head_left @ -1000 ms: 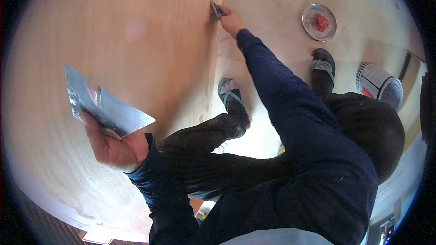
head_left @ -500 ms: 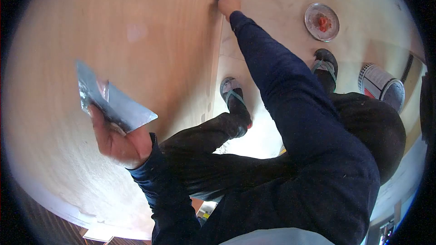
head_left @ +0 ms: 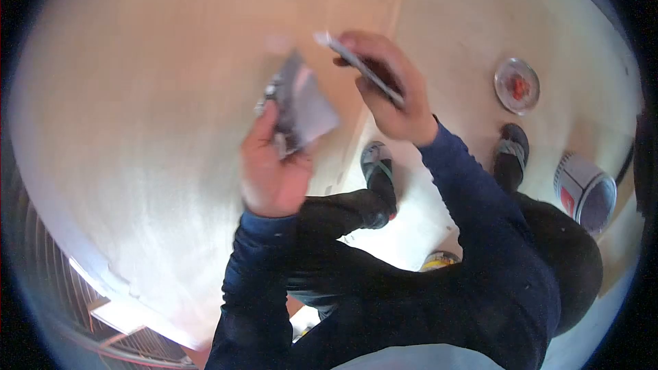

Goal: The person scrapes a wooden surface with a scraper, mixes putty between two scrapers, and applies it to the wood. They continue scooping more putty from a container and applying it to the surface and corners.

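My left hand (head_left: 276, 171) is closed on a flat metal plate (head_left: 312, 106), which has some pale paste along its edge near the thumb. To its right, my right hand (head_left: 394, 89) grips a thin flat blade (head_left: 367, 72), tilted and seen nearly edge-on. The two tools are close together but apart, above the wooden board (head_left: 171, 96). Both hands and tools are slightly blurred by motion, and the fingers behind the plate are hidden.
A round clear dish (head_left: 507, 99) with a red lump lies at the right. Below it are my shoes (head_left: 514, 142) and a white bucket (head_left: 579, 192) on its side. A yellow-rimmed can (head_left: 440, 260) shows beside my leg.
My right hand has come back from the board's seam at the top with its blade, toward my left hand. My left hand has moved right and up with the plate. The view has shifted.
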Demonstrator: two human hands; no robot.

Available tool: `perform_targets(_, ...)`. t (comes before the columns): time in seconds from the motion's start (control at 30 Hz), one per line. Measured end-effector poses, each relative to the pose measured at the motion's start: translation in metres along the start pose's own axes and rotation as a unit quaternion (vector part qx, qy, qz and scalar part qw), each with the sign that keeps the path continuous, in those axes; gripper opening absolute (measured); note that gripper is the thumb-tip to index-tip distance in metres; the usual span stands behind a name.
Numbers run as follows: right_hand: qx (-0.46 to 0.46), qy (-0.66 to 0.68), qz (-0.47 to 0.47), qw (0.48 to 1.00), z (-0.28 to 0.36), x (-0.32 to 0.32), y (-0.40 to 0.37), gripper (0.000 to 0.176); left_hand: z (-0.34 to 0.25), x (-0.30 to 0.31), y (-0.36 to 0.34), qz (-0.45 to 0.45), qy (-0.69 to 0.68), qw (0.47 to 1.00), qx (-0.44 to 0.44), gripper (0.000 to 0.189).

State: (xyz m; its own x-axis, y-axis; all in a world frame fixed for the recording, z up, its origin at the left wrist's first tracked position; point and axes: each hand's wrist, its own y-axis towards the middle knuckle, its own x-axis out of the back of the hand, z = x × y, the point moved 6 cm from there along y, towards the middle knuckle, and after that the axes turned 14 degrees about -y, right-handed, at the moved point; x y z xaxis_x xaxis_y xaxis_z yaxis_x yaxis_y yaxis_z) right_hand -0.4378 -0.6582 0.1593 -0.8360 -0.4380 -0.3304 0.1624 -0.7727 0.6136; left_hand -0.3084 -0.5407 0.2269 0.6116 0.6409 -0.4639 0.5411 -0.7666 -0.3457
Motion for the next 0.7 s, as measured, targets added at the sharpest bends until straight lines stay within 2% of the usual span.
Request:
perform_targets(0.03, 0.01, 0.013, 0.007, 1.0, 0.012, -0.008, -0.005, 0.042, 0.002, 0.003, -0.003, -0.002, 0.0, 1.0, -0.017, 0.03)
perform_targets(0.1, 0.065, 0.016, 0.076, 0.995, 0.031, -0.018, 0.0, 0.048, 0.018, -0.006, 0.008, -0.002, -0.183, 0.976, 0.117, 0.03)
perform_targets(0.13, 0.067, 0.016, 0.08, 0.994, 0.032, -0.02, -0.001, 0.048, 0.014, -0.011, 0.008, 0.062, -0.183, 0.975, 0.114, 0.03)
perform_targets(0.17, 0.081, -0.032, 0.085, 0.993, 0.031, -0.021, -0.005, 0.05, 0.012, -0.012, 0.007, 0.061, -0.187, 0.974, 0.116, 0.03)
perform_targets(0.23, 0.082, -0.089, 0.085, 0.989, 0.032, -0.013, -0.008, 0.053, 0.009, -0.012, 0.007, 0.031, -0.152, 0.985, 0.081, 0.029)
perform_targets(0.27, 0.1, -0.107, 0.112, 0.983, 0.037, -0.015, -0.006, 0.053, 0.011, -0.009, 0.005, 0.029, -0.158, 0.983, 0.091, 0.029)
perform_targets(0.3, 0.117, -0.123, 0.134, 0.976, 0.039, -0.013, -0.005, 0.052, 0.009, -0.009, 0.006, 0.015, -0.135, 0.989, 0.057, 0.029)
perform_targets(0.43, 0.087, -0.172, 0.128, 0.973, 0.002, -0.009, -0.016, 0.051, -0.016, 0.002, 0.005, -0.033, -0.043, 0.995, -0.088, 0.029)
perform_targets(0.5, 0.05, -0.205, 0.239, 0.948, -0.04, -0.004, -0.027, 0.05, -0.031, 0.013, 0.011, -0.046, -0.018, 0.994, -0.102, 0.027)
perform_targets(0.57, -0.063, -0.122, 0.156, 0.978, -0.106, 0.028, -0.05, 0.052, -0.043, -0.012, 0.004, 0.101, -0.078, 0.99, -0.056, 0.029)
perform_targets(0.63, -0.2, -0.223, -0.014, 0.954, -0.159, 0.075, -0.058, 0.053, -0.052, -0.036, -0.013, 0.232, -0.142, 0.962, -0.013, 0.031)
perform_targets(0.67, -0.191, -0.274, -0.044, 0.942, -0.183, 0.097, -0.061, 0.054, -0.052, -0.047, -0.018, 0.294, -0.173, 0.94, 0.01, 0.032)
perform_targets(0.7, -0.183, -0.324, -0.074, 0.925, -0.205, 0.115, -0.062, 0.054, -0.047, -0.053, -0.017, 0.29, -0.171, 0.941, 0.015, 0.032)
